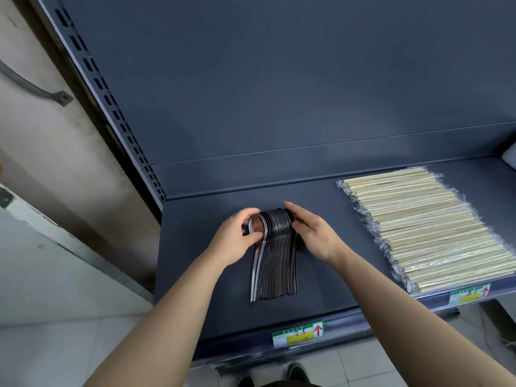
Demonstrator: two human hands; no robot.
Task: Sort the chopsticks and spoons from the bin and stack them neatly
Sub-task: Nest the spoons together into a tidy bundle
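The left hand (237,241) grips the nested spoon stack (276,261), the right hand (315,237) presses it with straight fingers, wrapped chopsticks (418,230) already rowed farther right: sorting looks nearly finished.

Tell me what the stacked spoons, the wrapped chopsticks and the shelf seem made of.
Stack of shiny grey nested spoons: likely polished metal; the front bowl reflects like a mirror. Row of pale cream chopsticks: probably bamboo or wood, matte, in crinkly clear plastic sleeves that glint. Dark blue-grey shelf: seemingly painted sheet metal, smooth with a soft sheen.
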